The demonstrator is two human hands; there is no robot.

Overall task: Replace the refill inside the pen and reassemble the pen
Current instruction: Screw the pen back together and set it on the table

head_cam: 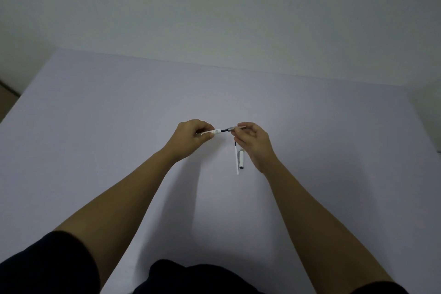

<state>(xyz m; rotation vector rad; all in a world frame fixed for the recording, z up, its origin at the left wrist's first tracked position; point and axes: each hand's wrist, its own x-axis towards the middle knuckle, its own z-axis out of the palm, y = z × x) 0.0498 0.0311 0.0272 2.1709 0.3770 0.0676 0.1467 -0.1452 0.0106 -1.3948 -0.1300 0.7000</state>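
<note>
Above the desk [119, 150], the left hand [191, 136] has its fingers closed around the white pen barrel [210, 132], while the right hand [253, 141] pinches the grey tip section [231, 129], a dark refill [223, 130] spanning the gap. A spare refill [237, 160] and cap [241, 159] lie beside each other just below. These parts look light, slim and smooth, likely to slip or bend, so they are best pinched close to the joint.

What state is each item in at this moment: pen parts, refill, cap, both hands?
Pen barrel: held in left hand, separated from tip.
Tip section: pinched by right hand, dark refill bridging.
Loose refill: lying on table.
Cap: off, lying beside it.
</note>
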